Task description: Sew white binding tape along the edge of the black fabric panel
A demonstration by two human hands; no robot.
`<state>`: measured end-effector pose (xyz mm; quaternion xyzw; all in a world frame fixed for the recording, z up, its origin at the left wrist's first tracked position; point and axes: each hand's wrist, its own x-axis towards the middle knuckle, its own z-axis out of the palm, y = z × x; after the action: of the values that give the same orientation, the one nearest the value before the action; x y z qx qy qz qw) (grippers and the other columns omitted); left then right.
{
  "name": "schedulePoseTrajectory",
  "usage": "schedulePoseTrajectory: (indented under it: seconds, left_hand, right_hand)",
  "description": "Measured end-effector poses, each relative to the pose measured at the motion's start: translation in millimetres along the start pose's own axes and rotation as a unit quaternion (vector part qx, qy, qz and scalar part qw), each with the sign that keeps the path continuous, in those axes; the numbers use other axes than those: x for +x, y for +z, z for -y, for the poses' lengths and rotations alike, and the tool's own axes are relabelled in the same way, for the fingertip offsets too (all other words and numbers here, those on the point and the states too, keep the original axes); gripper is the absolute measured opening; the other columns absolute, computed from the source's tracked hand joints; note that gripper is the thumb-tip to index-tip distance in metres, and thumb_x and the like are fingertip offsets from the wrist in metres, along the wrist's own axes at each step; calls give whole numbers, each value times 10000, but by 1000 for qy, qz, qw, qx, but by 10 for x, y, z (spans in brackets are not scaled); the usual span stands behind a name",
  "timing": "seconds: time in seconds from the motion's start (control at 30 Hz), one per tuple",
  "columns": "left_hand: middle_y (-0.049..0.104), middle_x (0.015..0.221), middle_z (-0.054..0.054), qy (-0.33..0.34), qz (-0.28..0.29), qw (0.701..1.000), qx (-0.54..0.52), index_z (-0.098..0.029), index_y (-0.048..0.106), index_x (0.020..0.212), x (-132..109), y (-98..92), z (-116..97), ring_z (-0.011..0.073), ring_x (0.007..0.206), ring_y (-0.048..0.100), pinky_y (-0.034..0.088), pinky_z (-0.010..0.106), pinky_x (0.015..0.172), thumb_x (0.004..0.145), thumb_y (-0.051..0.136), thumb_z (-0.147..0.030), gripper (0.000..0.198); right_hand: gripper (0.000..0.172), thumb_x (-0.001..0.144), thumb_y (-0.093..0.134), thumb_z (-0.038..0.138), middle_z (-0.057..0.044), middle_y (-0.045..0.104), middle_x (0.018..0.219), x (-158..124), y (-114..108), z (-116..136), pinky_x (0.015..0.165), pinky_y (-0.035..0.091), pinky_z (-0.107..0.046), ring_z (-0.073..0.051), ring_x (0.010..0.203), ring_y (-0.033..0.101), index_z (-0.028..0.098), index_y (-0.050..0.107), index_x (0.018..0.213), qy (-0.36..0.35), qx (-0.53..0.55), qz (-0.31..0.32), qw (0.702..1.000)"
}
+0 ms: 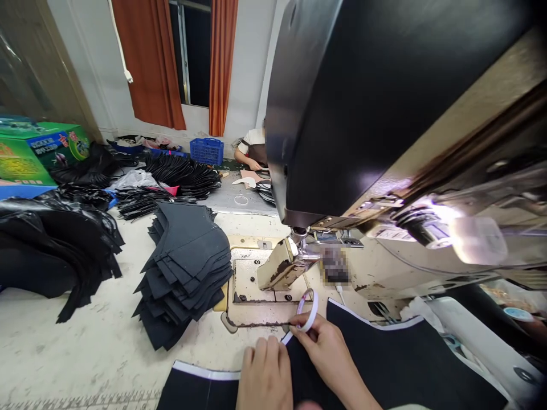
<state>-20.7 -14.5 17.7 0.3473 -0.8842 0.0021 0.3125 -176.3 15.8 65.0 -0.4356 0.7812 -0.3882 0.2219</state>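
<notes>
My right hand (327,344) pinches a narrow roll of white tape (313,312), held upright just in front of the sewing machine's base plate. A short strip runs from the roll down to the edge of a black piece of material (200,393). My left hand (265,373) lies flat on that piece beside the strip, fingers stretched forward. White tape lines the piece's edge to the left of this hand. Right of my right hand lies another black section (397,359) with a white-taped curved edge. The fingertips of my left hand partly cover the tape.
The sewing machine head (342,114) overhangs the right side, its lower end (280,265) close ahead of my hands. A stack of black cut pieces (183,267) stands left, with more black pieces (55,245) farther left. Across the table sits another person (254,149) near a blue basket (207,151).
</notes>
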Motion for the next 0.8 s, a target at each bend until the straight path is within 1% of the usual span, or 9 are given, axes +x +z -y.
schedulePoseTrajectory:
  seconds: [0.07,0.13,0.2,0.27,0.37,0.47,0.6,0.7,0.8]
  left_hand:
    - [656,969,29,-68,27,991,-113,-236,662,1017,133,-72,12,218,849,580,459,327,707,736,709,-313,295]
    - [667,912,3,-111,55,965,-230,-273,666,979,273,-150,15,187,828,609,477,296,706,806,605,-195,199]
    - [669,803,-5,-140,97,933,-317,-263,684,857,403,-233,-1,162,762,624,482,272,686,834,499,-109,242]
    - [672,753,6,-170,139,899,-378,-235,692,764,508,-316,-38,159,726,632,484,263,659,829,482,-107,254]
    - [690,771,19,-187,172,862,-438,-212,718,779,611,-419,-115,153,717,634,476,251,650,806,533,-164,193]
    - [693,743,16,-195,178,854,-448,-198,722,753,659,-477,-187,142,680,607,449,243,635,795,552,-207,175]
    - [669,683,15,-197,180,857,-441,-183,721,721,690,-507,-254,137,639,562,412,243,607,801,544,-249,205]
    - [649,668,13,-200,177,862,-431,-181,717,708,705,-511,-298,134,627,543,401,248,609,803,536,-264,221]
    - [622,639,6,-201,161,867,-427,-172,694,678,706,-490,-355,129,615,535,394,244,599,781,531,-241,204]
  right_hand:
    - [261,782,626,425,-72,733,843,-51,-28,26,722,517,-328,-228,733,661,196,746,815,-6,31,6,999]
    - [308,792,628,469,-84,736,857,-113,-74,79,792,529,-334,-248,827,680,183,737,829,-12,87,17,996]
    - [323,791,655,492,-83,729,837,-174,-133,140,801,535,-331,-247,829,680,181,734,824,-15,155,34,987]
    - [318,796,677,491,-79,721,822,-223,-191,183,803,533,-334,-243,821,673,183,744,839,-19,210,49,976]
    - [316,776,713,488,-86,717,837,-263,-254,186,805,535,-345,-248,833,666,190,772,865,-22,245,30,969]
    - [326,741,745,496,-99,712,860,-276,-298,129,798,545,-350,-257,844,664,194,792,854,-28,246,-14,969]
    - [277,772,728,465,-92,720,851,-298,-372,50,770,558,-316,-253,854,670,221,798,886,-64,220,-35,973]
    - [191,812,704,406,-66,728,844,-327,-414,30,743,562,-279,-229,832,677,260,795,893,-102,197,-53,974]
    - [137,846,679,326,-36,722,810,-370,-393,20,705,558,-250,-194,773,684,299,786,928,-170,171,-81,967]
